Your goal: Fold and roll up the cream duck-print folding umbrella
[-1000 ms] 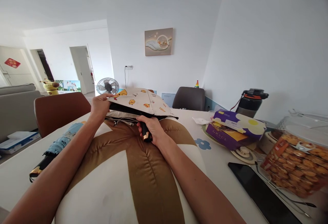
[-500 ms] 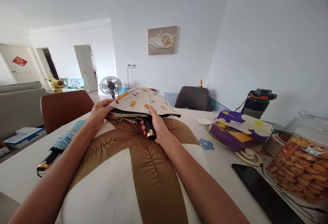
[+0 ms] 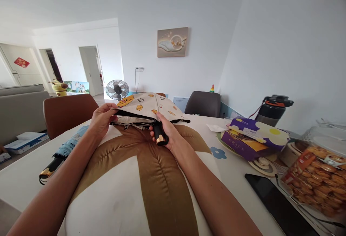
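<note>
A cream umbrella [image 3: 146,105] with yellow duck prints lies partly folded in front of me, its loose canopy spread over a brown-and-white cushion [image 3: 162,178]. My right hand [image 3: 164,131] is wrapped round its black handle with the gold end, the thumb pressed on the fabric. At the canopy's left edge, my left hand [image 3: 104,119] pinches the cloth and holds it out to the side, showing the dark underside. A folded light-blue umbrella [image 3: 66,149] with a black and gold handle rests on the table beyond my left forearm.
On the white table [image 3: 21,182], to the right, are a purple box [image 3: 251,138], a black tablet-like device [image 3: 278,203], a clear tub of cookies [image 3: 316,178] and a dark bottle [image 3: 271,111]. Chairs [image 3: 202,103] and a fan [image 3: 117,89] stand beyond.
My left hand has moved slightly left, pulling the canopy edge outward so more of the dark underside and duck print shows. My right hand keeps its grip on the handle.
</note>
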`<act>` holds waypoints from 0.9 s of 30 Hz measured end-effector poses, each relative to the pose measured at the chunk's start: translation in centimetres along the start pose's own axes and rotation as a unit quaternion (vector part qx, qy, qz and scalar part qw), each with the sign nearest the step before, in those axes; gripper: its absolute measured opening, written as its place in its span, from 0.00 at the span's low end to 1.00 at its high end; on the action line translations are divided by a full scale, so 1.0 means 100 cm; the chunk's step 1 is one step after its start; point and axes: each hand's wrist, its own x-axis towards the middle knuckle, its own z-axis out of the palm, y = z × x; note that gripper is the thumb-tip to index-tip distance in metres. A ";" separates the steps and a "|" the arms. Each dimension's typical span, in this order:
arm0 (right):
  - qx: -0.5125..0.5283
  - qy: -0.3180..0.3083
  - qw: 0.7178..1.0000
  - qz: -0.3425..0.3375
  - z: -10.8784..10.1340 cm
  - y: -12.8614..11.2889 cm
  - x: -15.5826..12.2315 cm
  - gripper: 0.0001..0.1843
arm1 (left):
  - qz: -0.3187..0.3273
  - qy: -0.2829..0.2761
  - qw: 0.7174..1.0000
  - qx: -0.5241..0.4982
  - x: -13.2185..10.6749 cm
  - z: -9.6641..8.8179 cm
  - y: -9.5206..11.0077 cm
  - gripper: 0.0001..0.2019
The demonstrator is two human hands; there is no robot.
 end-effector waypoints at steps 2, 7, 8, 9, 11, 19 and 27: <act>-0.014 0.013 1.000 0.003 0.002 -0.001 -0.001 0.17 | -0.007 -0.013 1.000 0.006 0.000 -0.001 -0.002 0.12; -0.058 0.045 0.997 -0.003 0.005 0.000 0.001 0.15 | -0.007 -0.024 0.999 0.042 0.001 -0.001 -0.006 0.11; -0.064 0.044 0.997 -0.004 0.005 0.000 0.003 0.13 | -0.009 -0.027 0.998 0.049 0.001 0.000 -0.006 0.10; -0.069 0.039 0.997 -0.006 0.004 0.001 0.004 0.11 | -0.007 -0.025 0.998 0.054 0.001 0.000 -0.006 0.10; -0.077 0.034 0.996 -0.021 0.003 0.003 0.008 0.10 | 0.008 -0.006 0.998 0.061 0.000 -0.002 -0.005 0.09; -0.141 0.040 0.984 -0.104 0.002 0.018 0.010 0.15 | 0.071 0.045 0.965 0.248 -0.018 -0.026 0.003 0.07; -0.167 0.065 0.980 -0.090 0.002 0.019 0.010 0.15 | 0.199 -0.153 0.732 0.633 -0.028 -0.025 0.029 0.07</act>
